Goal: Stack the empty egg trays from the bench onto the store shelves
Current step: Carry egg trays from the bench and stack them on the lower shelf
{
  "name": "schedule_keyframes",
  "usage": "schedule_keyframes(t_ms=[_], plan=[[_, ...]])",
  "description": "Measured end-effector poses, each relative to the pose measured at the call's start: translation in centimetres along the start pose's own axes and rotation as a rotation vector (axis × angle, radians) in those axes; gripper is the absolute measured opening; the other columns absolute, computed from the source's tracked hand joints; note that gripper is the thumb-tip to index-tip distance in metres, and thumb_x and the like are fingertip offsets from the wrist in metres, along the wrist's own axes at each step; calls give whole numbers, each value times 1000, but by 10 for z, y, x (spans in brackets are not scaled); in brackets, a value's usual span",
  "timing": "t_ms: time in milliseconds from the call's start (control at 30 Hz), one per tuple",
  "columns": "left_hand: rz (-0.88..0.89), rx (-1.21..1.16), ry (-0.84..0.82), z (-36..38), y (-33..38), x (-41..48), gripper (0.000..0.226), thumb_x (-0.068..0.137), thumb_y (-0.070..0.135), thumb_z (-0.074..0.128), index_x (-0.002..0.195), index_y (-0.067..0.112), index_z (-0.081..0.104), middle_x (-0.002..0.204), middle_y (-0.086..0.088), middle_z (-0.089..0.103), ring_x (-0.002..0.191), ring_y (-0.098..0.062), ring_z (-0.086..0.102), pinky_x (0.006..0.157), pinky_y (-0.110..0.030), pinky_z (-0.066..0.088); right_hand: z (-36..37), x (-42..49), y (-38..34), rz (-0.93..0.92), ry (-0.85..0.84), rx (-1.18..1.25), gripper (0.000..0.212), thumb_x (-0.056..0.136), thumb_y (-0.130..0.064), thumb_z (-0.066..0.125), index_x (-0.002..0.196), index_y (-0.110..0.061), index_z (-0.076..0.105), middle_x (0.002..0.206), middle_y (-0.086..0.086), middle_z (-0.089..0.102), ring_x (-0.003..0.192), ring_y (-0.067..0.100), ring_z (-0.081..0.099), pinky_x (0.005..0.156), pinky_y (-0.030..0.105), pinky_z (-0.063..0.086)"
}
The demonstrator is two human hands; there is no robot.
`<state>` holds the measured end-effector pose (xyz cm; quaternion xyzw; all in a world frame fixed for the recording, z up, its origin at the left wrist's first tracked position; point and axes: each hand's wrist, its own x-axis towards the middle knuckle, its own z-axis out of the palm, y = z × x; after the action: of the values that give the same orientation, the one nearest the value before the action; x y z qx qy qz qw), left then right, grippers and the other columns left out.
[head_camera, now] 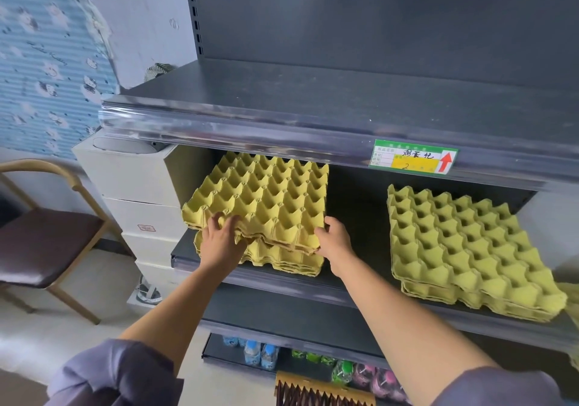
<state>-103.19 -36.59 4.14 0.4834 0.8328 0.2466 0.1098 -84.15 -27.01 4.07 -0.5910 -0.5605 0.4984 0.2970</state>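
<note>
Dark grey metal shelving (344, 98) with clear plastic price rails fills most of what the head camera feeds me, beside a patchy white wall and blue cartoon wallpaper (47, 61). On the middle shelf (360, 217) I judge the job well under way. A lower pile (282, 260) of egg trays already sits at the left end, and a second stack (463, 242) lies well apart to the right, its layers slightly fanned rather than square. An upper batch of trays (266, 199) is being set on the lower pile. Its near edge touches the pile, but it sits skewed and tilted, not yet nested. The left hand (221, 236) grips its near-left edge with fingers curled over the rim. The right hand (333, 239) pinches the near-right corner, thumb on top. What I think remains here is to square the batch, let it drop into the cups below and let go. The table the trays come from is out of view, so I cannot say how many are left to fetch. The trays are moulded paper pulp, yellow-green and matte, with a rough fibrous look, deep cone-shaped cups between raised peaks and thin scalloped rims. I expect them to be light and a little flexible, locking together once aligned. A green and yellow price label (413, 156) with a red arrow hangs on the rail above, small bottles (260, 354) stand on a lower shelf, and a metal-framed chair (47, 233) stands at the left.
</note>
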Motion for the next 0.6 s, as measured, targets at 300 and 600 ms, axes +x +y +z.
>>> schedule_keyframes(t_ms=[300, 600], plan=[[-115, 88, -125, 8, -7, -10, 52, 87, 27, 57, 136, 34, 40, 147, -9, 22, 134, -36, 26, 104, -46, 32, 2, 1, -1, -5, -52, -390, 41, 94, -31, 53, 128, -8, 47, 125, 9, 54, 108, 24, 57, 87, 36, 52], [18, 116, 1, 1, 23, -19, 50, 89, 23, 55, 137, 26, 41, 147, -8, 26, 133, -32, 27, 106, -44, 26, -18, -12, -7, -90, -31, -423, 54, 95, -29, 53, 142, -12, 35, 131, 10, 50, 113, 25, 55, 91, 35, 50]])
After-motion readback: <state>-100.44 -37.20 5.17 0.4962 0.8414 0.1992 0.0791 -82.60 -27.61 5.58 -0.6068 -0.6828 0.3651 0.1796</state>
